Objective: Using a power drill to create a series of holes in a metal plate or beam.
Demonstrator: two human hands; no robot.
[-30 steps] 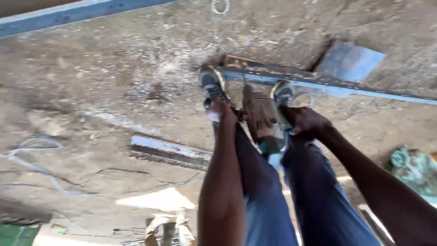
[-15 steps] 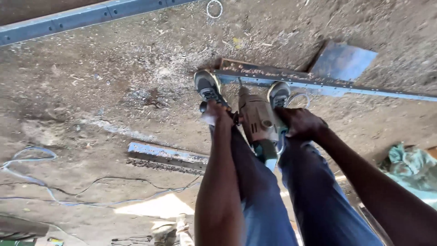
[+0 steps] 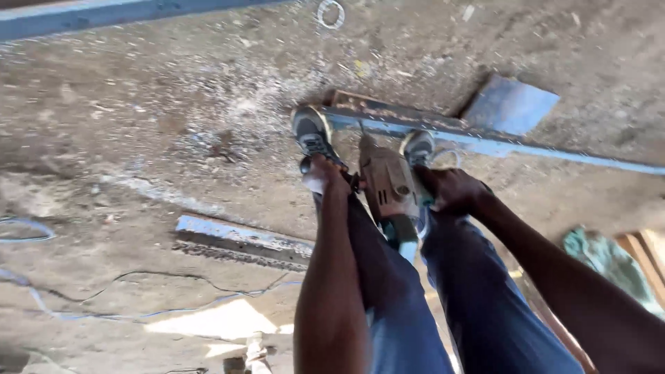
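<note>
Tool: angle grinder (image 3: 389, 185), tan body dulled with dust, dark rear end with a pale tip, held nose-down between the knees just above the floor.
Left grip: left hand (image 3: 321, 174) closed round a short side handle at the grinder's left flank (the handle itself barely shows past the fist).
Right grip: right hand (image 3: 451, 190) wrapped on the body's right side, fingers clamped, wrist straight.
Workpiece: long steel bar (image 3: 485, 142), pale blue-grey with rusty patches near its left end, lying flat on the floor and pinned under both shoes (image 3: 312, 131).
Contact: disc hidden behind the body; cannot tell whether touching the bar.
Handling, as a judgement: dense and nose-heavy, rigid casing, prone to twist or kick when the disc bites; best taken at two points, side handle and rear body, as here. Dusty shell likely a little slippery.
Bar handling: stiff, heavy for its width, sharp at cut edges; apt to slide on grit unless weighted.
Floor: rough concrete floor (image 3: 138, 125), pale filings scattered over it.
Nearby: flat metal plate (image 3: 511, 104) tilted beside the bar; a second short steel length (image 3: 242, 241) lower left; thin cable (image 3: 138, 277) trailing; small wire ring (image 3: 330, 12) at top; crumpled greenish cloth (image 3: 609, 263) at right.
Clothing: blue jeans (image 3: 415, 305).
</note>
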